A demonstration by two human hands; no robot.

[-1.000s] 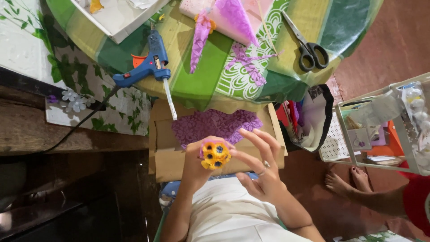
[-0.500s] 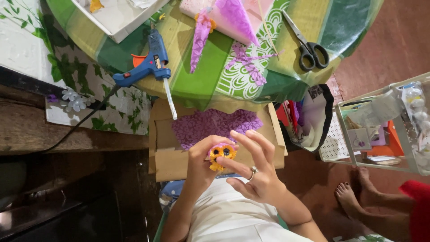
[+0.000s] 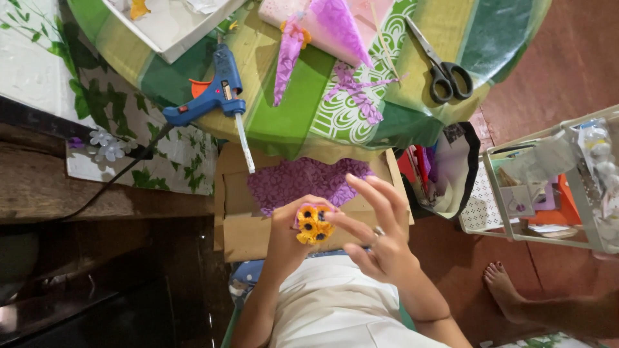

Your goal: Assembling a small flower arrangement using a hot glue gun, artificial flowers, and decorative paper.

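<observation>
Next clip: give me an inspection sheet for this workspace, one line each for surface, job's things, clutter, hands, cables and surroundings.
Surface: round table under a green patterned cloth.
Job's things: cluster of small yellow flowers, pinched in the left hand.
Clutter: blue glue gun at the table edge, scissors, purple paper cones, white tray, cardboard box with purple paper below the table.
Hands: left shut on the flowers; right hand open, fingers spread, fingertips at the flowers.
Cables: black cord running from the glue gun.
Surroundings: reddish floor, white rack of supplies, another person's bare foot.
</observation>
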